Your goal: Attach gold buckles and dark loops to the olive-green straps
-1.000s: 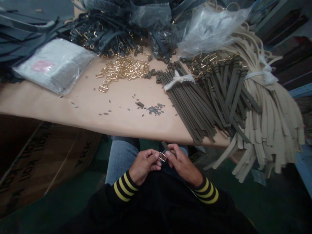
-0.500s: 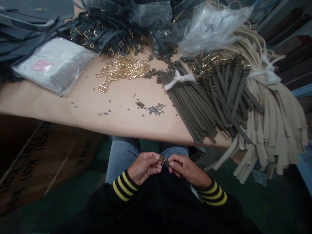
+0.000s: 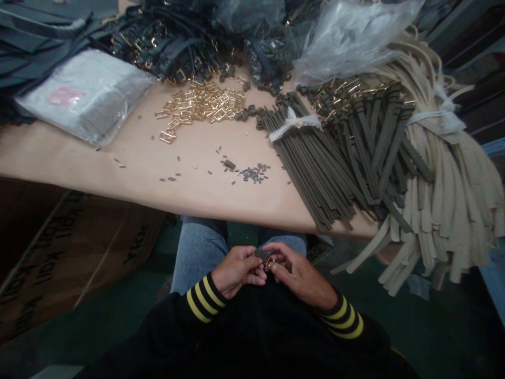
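Over my lap, my left hand [image 3: 241,269] pinches a short dark olive strap piece [image 3: 261,256] between thumb and fingers. A gold buckle [image 3: 270,262] sits at the strap's right end, and my right hand [image 3: 296,273] grips it with thumb and fingers. Both hands are closed on this one small assembly, below the table's front edge. Fingers hide part of the strap. On the table ahead lie a small pile of short metal pieces [image 3: 254,173], a loose dark strap piece [image 3: 228,164] and a heap of gold buckles [image 3: 209,102].
A tied bundle of olive straps [image 3: 311,163] and long beige straps [image 3: 445,210] hang over the table's right front. Dark straps with buckles [image 3: 165,47] lie at the back. A plastic-wrapped packet [image 3: 87,97] is at left; a cardboard box [image 3: 98,247] stands below the table.
The strap piece has been turned, so the buckle now points right instead of left. My right fingers have shifted onto the buckle, while my left hand holds the strap. The view has moved slightly.
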A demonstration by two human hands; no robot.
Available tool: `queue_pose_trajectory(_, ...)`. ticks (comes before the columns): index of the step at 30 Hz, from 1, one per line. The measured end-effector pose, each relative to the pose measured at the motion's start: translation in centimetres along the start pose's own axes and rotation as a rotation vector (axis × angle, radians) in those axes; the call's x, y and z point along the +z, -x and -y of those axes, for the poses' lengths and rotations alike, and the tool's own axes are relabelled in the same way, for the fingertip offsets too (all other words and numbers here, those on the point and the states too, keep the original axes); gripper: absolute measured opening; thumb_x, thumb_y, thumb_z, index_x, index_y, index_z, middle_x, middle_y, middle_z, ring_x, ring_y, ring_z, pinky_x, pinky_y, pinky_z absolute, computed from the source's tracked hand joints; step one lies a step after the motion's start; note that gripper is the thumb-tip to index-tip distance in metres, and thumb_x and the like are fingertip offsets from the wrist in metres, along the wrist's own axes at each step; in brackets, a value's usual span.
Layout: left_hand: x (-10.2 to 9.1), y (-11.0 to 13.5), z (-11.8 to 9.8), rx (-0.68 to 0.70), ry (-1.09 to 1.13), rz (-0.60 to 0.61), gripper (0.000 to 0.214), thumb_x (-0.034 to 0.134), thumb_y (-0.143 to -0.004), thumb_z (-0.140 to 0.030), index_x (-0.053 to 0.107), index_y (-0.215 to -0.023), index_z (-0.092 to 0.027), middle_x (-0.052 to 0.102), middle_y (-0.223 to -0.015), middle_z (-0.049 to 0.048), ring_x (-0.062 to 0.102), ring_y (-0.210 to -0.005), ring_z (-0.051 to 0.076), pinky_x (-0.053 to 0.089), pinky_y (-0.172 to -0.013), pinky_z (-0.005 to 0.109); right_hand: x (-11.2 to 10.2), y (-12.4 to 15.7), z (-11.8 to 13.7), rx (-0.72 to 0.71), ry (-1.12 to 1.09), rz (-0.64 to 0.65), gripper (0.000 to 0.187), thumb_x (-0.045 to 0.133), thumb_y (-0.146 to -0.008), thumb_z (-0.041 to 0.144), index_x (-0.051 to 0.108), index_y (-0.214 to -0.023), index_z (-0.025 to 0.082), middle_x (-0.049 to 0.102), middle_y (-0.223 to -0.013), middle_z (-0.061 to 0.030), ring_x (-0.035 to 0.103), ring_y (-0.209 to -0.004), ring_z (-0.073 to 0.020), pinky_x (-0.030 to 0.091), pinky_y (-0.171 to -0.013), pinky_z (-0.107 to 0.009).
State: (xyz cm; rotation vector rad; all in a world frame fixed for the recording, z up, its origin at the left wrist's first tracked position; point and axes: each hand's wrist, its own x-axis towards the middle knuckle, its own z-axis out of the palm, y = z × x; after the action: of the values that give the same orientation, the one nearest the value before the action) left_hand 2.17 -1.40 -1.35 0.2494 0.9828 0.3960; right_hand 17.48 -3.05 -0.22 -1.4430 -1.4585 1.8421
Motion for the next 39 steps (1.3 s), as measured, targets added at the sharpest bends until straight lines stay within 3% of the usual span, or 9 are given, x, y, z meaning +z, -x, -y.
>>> queue_pose_trajectory(10, 0.45, 0.15, 0.15, 0.103, -0.067, -0.055, 0.025, 0.067, -0.059, -0.026, 0.050, -0.069, -0.011, 0.055, -0.052, -0.0033, 0.051, -0.043, 0.004, 0.045, -0.042, 0.013, 0.32, -0.36, -0.36, -0.027, 0.101, -0.101, 0.009, 0.046, -0.077, 0.022, 0.050, -0.084, 0.017, 0.050, -0.067, 0.0023, 0.049, -0.054, -0.0076, 0.042, -0.054, -0.020)
queue_pose_trajectory(14, 0.47, 0.58, -0.06, 0.151, -0.069, -0.001, 0.029, 0.067, -0.059, -0.029, 0.049, -0.074, -0.012, 0.056, -0.056, -0.0029, 0.053, -0.048, 0.005, 0.047, -0.044, 0.015, 0.00, -0.33, -0.36, -0.023, 0.087, -0.129, 0.008, 0.046, -0.077, 0.022, 0.049, -0.081, 0.016, 0.051, -0.068, 0.0020, 0.051, -0.055, -0.0082, 0.042, -0.054, -0.020)
queue_pose_trajectory(21, 0.37, 0.52, -0.13, 0.141, -0.100, -0.044, 0.027, 0.063, -0.063, -0.034, 0.047, -0.065, -0.013, 0.055, -0.053, -0.0030, 0.052, -0.042, 0.005, 0.045, -0.041, 0.014, 0.14, -0.27, -0.63, -0.052, 0.111, -0.143, 0.011, 0.046, -0.077, 0.024, 0.048, -0.085, 0.017, 0.055, -0.073, -0.0013, 0.055, -0.064, -0.0115, 0.045, -0.059, -0.023)
queue_pose_trajectory(25, 0.38, 0.36, -0.02, 0.133, -0.104, -0.065, 0.027, 0.063, -0.062, -0.034, 0.047, -0.063, -0.013, 0.054, -0.052, -0.0032, 0.054, -0.043, 0.005, 0.044, -0.041, 0.014, 0.29, -0.10, -0.59, -0.239, 0.272, -0.220, 0.010, 0.045, -0.077, 0.018, 0.050, -0.086, 0.019, 0.057, -0.076, -0.0025, 0.055, -0.072, -0.0135, 0.044, -0.067, -0.026)
queue_pose_trajectory(29, 0.29, 0.31, 0.06, 0.140, -0.115, -0.061, 0.028, 0.062, -0.062, -0.035, 0.046, -0.063, -0.013, 0.053, -0.051, -0.0034, 0.052, -0.042, 0.005, 0.043, -0.039, 0.014, -0.07, 0.00, -0.59, -0.391, 0.360, -0.190, 0.009, 0.045, -0.077, 0.014, 0.051, -0.079, 0.019, 0.058, -0.071, -0.0019, 0.055, -0.068, -0.0136, 0.043, -0.066, -0.026)
queue_pose_trajectory(39, -0.45, 0.22, 0.26, 0.294, -0.152, -0.059, 0.026, 0.057, -0.068, -0.036, 0.045, -0.067, -0.013, 0.050, -0.058, -0.0033, 0.048, -0.050, 0.006, 0.038, -0.037, 0.013, -0.35, 0.26, -0.49, -0.307, 0.334, -0.197, 0.009, 0.044, -0.074, 0.012, 0.049, -0.077, 0.019, 0.056, -0.067, -0.0009, 0.055, -0.062, -0.0132, 0.043, -0.060, -0.025)
